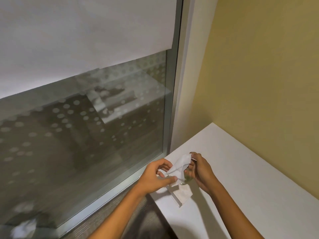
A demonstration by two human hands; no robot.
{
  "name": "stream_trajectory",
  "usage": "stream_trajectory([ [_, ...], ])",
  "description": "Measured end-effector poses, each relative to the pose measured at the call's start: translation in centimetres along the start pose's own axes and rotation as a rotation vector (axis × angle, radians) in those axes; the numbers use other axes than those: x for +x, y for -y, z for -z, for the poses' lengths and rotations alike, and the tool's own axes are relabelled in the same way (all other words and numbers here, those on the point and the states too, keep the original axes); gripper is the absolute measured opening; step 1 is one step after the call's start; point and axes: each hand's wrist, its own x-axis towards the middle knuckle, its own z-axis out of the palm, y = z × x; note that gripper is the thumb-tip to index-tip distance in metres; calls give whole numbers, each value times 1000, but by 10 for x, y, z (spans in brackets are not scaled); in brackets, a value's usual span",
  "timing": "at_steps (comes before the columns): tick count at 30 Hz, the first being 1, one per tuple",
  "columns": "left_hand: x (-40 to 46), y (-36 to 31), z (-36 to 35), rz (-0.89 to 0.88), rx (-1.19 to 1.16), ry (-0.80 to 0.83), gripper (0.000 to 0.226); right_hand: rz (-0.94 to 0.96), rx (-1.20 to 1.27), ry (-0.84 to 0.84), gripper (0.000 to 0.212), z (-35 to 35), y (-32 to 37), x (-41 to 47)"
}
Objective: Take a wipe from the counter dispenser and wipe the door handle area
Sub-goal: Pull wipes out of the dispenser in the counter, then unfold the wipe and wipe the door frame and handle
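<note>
Office-like interior, dotted glass partition (82,135), white counter (241,178), yellow wall (267,75)

Open white counter (250,178) to the right and far side of both hands, bare up to the yellow wall (259,75) that closes off the right. Blocked on the left by the glass panel (77,135) and its metal frame (174,100), just beside the counter's far-left corner. Directly under the hands, a flat wipe pack (183,195) on the counter's near-left edge. Spread between left hand (155,176) and right hand (200,171), a white wipe (179,166) filling the gap. Below the counter edge, clear floor (120,218) on the near left.
</note>
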Motion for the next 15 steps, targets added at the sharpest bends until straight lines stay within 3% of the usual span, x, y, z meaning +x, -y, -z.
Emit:
stream_trajectory([
  [4,-26,7,13,40,-21,-134,1,-21,-95,54,29,-32,-2,-11],
  [11,-87,5,51,174,-298,-432,26,92,-457,159,23,-91,-27,-24],
  [15,-138,8,77,225,-551,-621,25,156,-576,293,11,-138,-39,-53],
])
